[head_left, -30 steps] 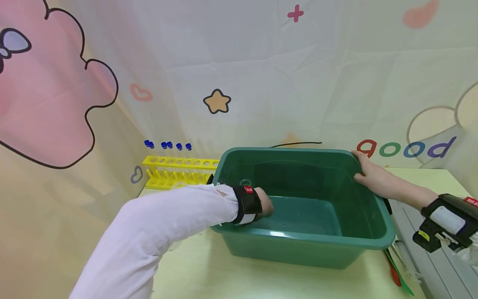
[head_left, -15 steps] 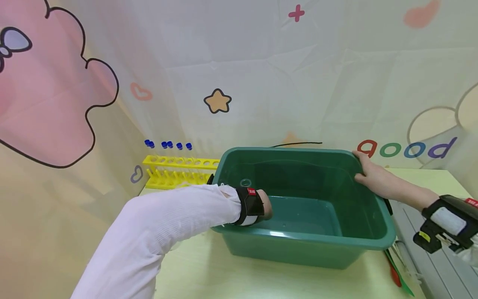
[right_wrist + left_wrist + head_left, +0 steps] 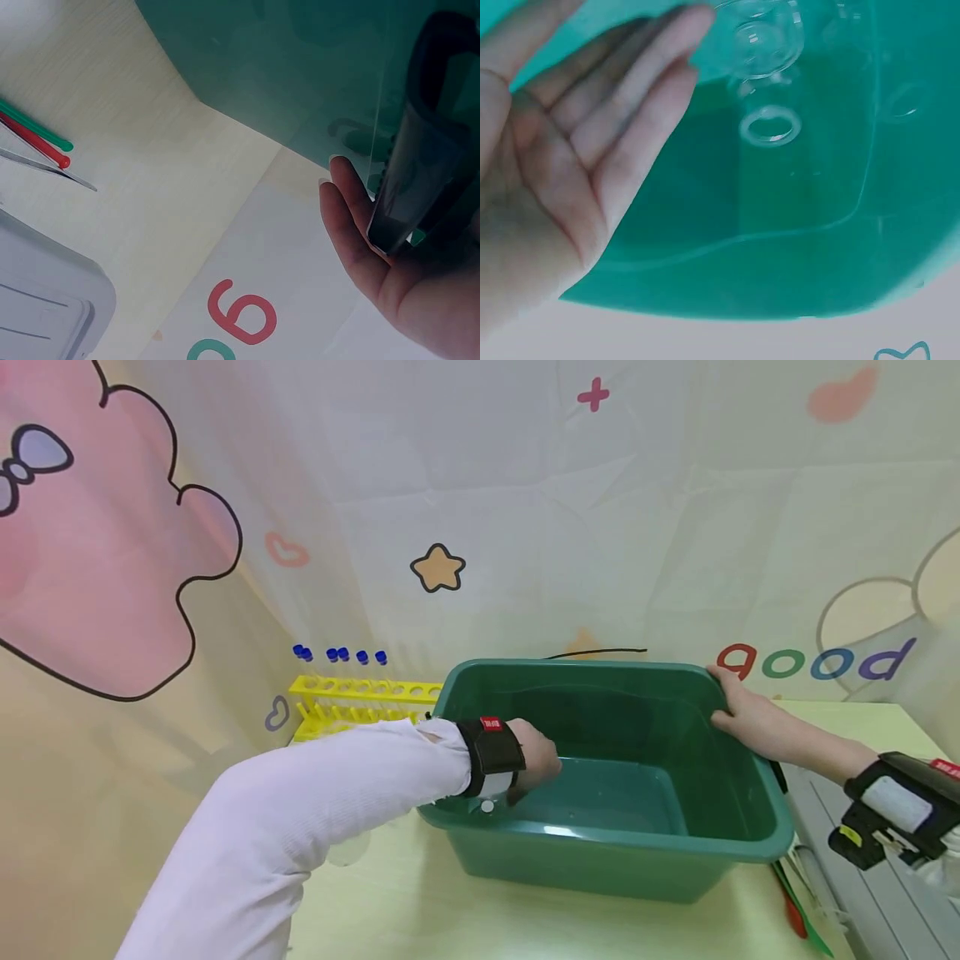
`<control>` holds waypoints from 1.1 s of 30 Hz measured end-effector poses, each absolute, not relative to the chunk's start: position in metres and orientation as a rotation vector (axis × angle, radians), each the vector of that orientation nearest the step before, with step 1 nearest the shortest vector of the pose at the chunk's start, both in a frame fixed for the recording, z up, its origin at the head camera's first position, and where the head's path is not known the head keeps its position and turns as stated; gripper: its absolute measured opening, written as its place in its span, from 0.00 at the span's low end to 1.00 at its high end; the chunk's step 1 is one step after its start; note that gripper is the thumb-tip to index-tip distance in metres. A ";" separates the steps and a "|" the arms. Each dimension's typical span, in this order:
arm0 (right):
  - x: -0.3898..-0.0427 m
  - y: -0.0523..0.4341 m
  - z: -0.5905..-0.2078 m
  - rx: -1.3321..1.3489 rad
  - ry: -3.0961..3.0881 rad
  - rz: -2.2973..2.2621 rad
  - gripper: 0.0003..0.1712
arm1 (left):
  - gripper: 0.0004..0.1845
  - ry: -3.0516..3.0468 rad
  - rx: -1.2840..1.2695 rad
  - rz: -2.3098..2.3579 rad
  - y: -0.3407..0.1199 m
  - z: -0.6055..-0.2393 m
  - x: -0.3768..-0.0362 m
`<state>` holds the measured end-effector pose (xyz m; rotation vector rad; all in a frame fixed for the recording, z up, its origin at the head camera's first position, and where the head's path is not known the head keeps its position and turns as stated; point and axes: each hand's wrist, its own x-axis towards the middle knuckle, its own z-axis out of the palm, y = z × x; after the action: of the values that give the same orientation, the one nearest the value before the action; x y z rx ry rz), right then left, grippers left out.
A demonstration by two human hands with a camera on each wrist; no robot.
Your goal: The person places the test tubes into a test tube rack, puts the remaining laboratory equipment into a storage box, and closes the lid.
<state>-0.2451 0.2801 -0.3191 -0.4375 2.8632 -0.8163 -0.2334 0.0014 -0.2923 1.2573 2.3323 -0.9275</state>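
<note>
A deep green plastic tub stands on the table in the head view. My left hand reaches over its left side into it. In the left wrist view its fingers are loosely extended with nothing gripped, fingertips close to a clear round vessel. A clear ring-shaped rim shows beside that vessel. My right hand holds the tub's far right corner, thumb inside the rim and fingers outside. A black handle on the tub's side overlaps that hand in the right wrist view.
Behind the tub's left side is a yellow test tube rack with several blue-capped tubes. Right of the tub lie a green stick-like tool, a red one and a grey lidded box. A printed cloth hangs behind.
My left hand has risen slightly inside the tub, showing more of its back. A small white disc now shows below the wrist; the arm covers the clear ring. The right hand stays put.
</note>
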 end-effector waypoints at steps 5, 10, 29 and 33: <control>-0.245 0.281 -0.320 -0.443 2.866 -0.829 0.36 | 0.08 2.413 1.353 -0.848 0.003 -0.287 -0.246; -0.244 0.281 -0.321 -0.454 2.863 -0.839 0.36 | 0.06 2.562 1.434 -0.695 -0.008 -0.271 -0.244; -0.246 0.282 -0.322 -0.479 2.835 -0.888 0.35 | 0.05 3.260 1.492 0.297 -0.121 -0.258 -0.209; -0.246 0.281 -0.322 -0.483 2.842 -0.880 0.35 | 0.05 3.377 1.253 0.441 -0.148 -0.269 -0.205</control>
<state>-0.2460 0.2813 -0.3221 -0.4826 2.8419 -0.8802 -0.2051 -0.1475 -0.2692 1.2526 3.3772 0.4405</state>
